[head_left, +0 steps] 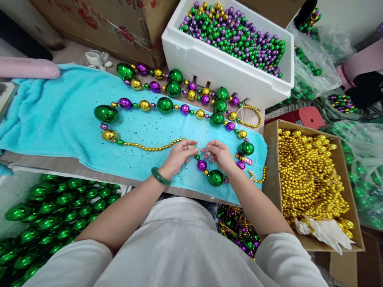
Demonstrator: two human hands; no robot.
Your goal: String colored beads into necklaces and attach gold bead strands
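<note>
- White shirt (182,247) nearest the camera, with both bare forearms reaching out over a turquoise towel (54,107).
- Left hand (181,152) (a green bangle (160,176) rings its wrist) has thumb and forefinger pinched together on a fine, clear thread (202,143).
- Right hand (220,153) pinches the same thread; the two hands are close but apart.
- Beaded strand (165,105) lies on the towel in a large loop around and beyond the hands, its big green, purple and gold beads parted by small ones; a run of small gold beads (149,148) leads to the left hand.
- Second strand (173,88) lies behind it, just in front of a white foam box (191,59) holding loose green, purple and gold beads.
- Cardboard box (272,159) to the right, full of gold bead strings (308,179), a crumpled white glove (332,233) at its near edge.
- Shiny green beads (60,199) fill the lower left (dark specks dot the towel above).
</note>
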